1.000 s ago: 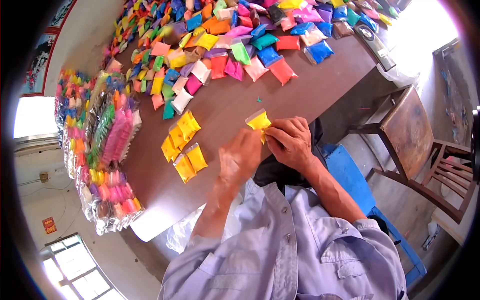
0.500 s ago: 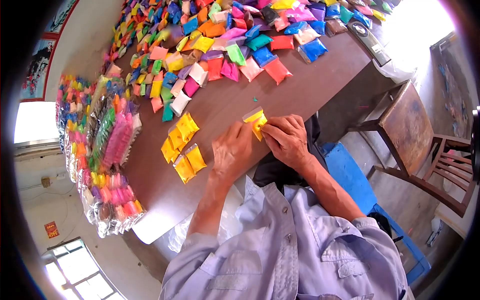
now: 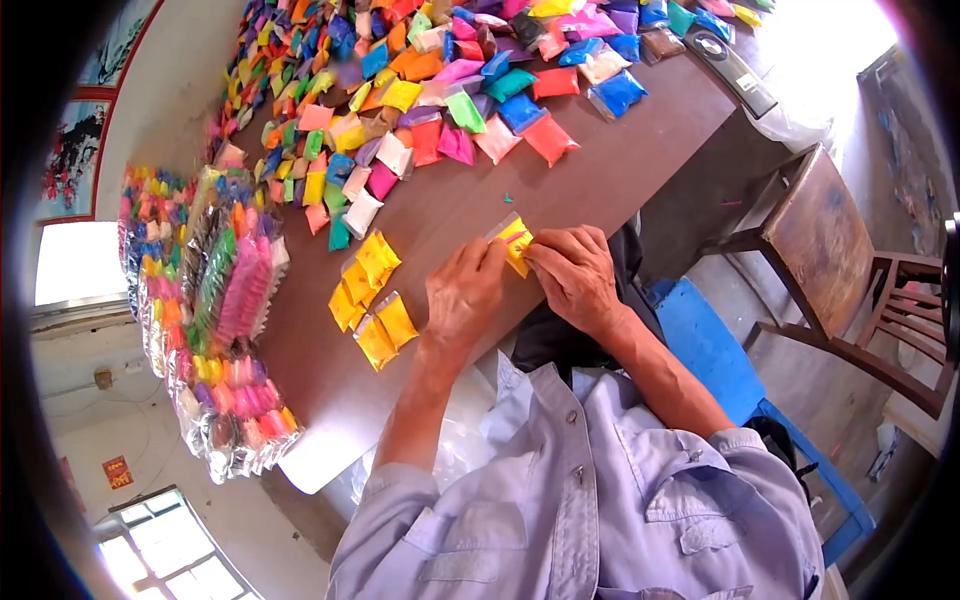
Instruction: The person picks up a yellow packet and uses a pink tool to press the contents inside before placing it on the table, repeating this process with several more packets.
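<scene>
Near the table's front edge, a yellow packet [image 3: 516, 243] with a clear top flap is pinched at its right side by my right hand [image 3: 574, 274]. My left hand [image 3: 466, 291] is at the packet's left, its fingers curled and pressed together; whatever they grip is hidden behind the knuckles. Several yellow packets lie on the brown table [image 3: 450, 215] left of my left hand, one group [image 3: 364, 268] just above another pair [image 3: 387, 330].
Many colourful packets [image 3: 440, 90] cover the table's far side. Stacked bundles of wrapped packets [image 3: 225, 300] stand at the left. A long grey device [image 3: 732, 78] lies at the far right corner. A wooden chair [image 3: 818, 240] and a blue seat [image 3: 708, 345] are at the right.
The camera view has shifted slightly. Both hands stay at the yellow packet, and a pink mark now shows on its face.
</scene>
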Motion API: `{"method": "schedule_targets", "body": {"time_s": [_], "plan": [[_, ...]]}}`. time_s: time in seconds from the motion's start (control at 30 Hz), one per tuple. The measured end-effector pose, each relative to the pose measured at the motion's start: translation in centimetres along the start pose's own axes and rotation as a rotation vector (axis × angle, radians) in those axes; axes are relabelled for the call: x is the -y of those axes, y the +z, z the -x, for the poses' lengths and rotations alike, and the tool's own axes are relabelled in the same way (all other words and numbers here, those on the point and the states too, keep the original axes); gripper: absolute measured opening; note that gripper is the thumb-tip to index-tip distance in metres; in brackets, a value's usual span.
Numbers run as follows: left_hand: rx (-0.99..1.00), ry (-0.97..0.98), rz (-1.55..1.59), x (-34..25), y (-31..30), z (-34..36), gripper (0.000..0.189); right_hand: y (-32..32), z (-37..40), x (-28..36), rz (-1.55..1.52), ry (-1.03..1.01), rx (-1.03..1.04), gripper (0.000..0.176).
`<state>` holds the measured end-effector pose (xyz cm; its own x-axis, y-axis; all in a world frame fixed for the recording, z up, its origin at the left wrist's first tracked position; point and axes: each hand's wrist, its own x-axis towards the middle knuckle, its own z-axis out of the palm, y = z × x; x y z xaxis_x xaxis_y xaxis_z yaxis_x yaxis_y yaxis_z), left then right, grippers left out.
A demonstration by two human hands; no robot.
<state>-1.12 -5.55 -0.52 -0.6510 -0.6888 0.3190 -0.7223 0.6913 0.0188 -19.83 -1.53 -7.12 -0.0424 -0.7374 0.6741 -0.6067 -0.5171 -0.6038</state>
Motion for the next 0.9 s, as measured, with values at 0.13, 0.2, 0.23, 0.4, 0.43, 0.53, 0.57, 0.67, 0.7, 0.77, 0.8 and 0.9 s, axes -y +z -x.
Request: {"method": "schedule_targets", "body": {"time_s": [0.13,0.2,0.23,0.4,0.43,0.53,0.57,0.67,0.7,0.77,0.8,0.9], "plan": [[0.026,-0.046,0.120,-1.0,-0.5,1.0,0.020,-0.5,-0.2,0.9,-0.033,0.038,0.010,0.030],[0.048,-0.047,0.117,-1.0,-0.6,1.0,0.022,-0.6,-0.3,1.1,-0.018,0.038,0.043,0.035],[0.064,-0.048,0.114,-0.9,-0.7,0.9,0.024,-0.4,-0.3,1.1,-0.019,0.042,0.041,0.035],[0.086,0.020,0.021,0.1,0.1,0.1,0.023,0.1,0.0,0.8,0.011,0.024,-0.001,0.035],[0.099,0.014,-0.020,0.4,0.3,0.0,0.023,0.2,0.2,0.8,0.009,0.031,-0.008,0.035],[0.024,0.021,0.038,1.6,0.4,-0.5,0.021,0.4,0.4,0.4,0.011,0.028,-0.068,0.033],[0.030,0.033,0.041,1.5,0.2,-0.5,0.021,0.4,0.6,0.2,0.008,0.031,-0.071,0.032],[-0.017,0.020,0.046,0.0,-0.6,0.1,0.019,0.3,0.7,0.1,0.000,0.037,-0.072,0.030],[0.008,0.030,0.049,-0.5,-0.6,0.5,0.018,0.2,0.7,0.2,-0.010,0.032,-0.070,0.029],[0.032,0.034,0.050,-0.7,-0.6,0.6,0.016,0.1,0.6,0.3,-0.013,0.030,-0.055,0.029],[0.042,0.031,0.029,-0.7,-0.6,0.4,0.016,0.0,0.5,0.2,-0.014,0.021,-0.045,0.029],[0.089,-0.009,0.021,0.5,0.3,-0.2,0.015,0.0,0.5,0.3,0.014,0.005,-0.037,0.029]]}}
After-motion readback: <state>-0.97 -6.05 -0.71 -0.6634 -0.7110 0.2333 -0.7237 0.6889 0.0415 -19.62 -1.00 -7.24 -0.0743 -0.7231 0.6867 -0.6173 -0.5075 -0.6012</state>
